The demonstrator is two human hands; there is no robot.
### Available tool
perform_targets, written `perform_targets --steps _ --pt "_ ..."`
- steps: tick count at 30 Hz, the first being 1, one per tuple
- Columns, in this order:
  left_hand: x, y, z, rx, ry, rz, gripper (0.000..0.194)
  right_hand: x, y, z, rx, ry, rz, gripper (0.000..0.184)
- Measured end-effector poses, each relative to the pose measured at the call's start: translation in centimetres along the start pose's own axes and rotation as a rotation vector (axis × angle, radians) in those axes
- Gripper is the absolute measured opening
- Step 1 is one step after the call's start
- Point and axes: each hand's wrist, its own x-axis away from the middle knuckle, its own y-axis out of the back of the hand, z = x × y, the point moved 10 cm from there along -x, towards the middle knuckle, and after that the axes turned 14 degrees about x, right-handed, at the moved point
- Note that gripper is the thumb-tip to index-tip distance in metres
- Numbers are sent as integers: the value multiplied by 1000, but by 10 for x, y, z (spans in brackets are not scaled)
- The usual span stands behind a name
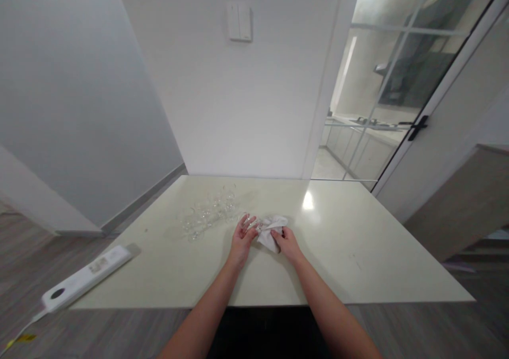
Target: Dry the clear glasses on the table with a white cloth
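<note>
My left hand (240, 238) curls its fingers around a small clear glass (257, 224), lying sideways above the table; its exact shape is hard to make out. Pinched in my right hand (288, 242) is a crumpled white cloth (267, 240), which touches the right end of the glass and hides part of it. To the left of my hands, several clear glasses (203, 213) stand grouped on the table, see-through and faint in outline.
The pale glossy table (358, 263) reaches back to a white wall. A white power strip (85, 279) with a cord overhangs its left front edge. A glass-paned door (369, 94) with a black handle (417, 128) is at the right.
</note>
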Motion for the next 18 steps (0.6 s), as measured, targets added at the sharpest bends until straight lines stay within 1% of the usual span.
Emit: perform_targets --steps 4,9,14,18 --pt "0 2 -1 -6 0 -33 65 1 1 1 1 -18 -2 30" --pt "-2 8 1 23 13 -65 62 2 -2 6 12 12 29 28" --pt "-3 12 4 57 31 -80 62 2 -2 5 22 24 22 29" --pt "-3 13 4 74 33 -85 62 2 -2 7 24 29 29 30"
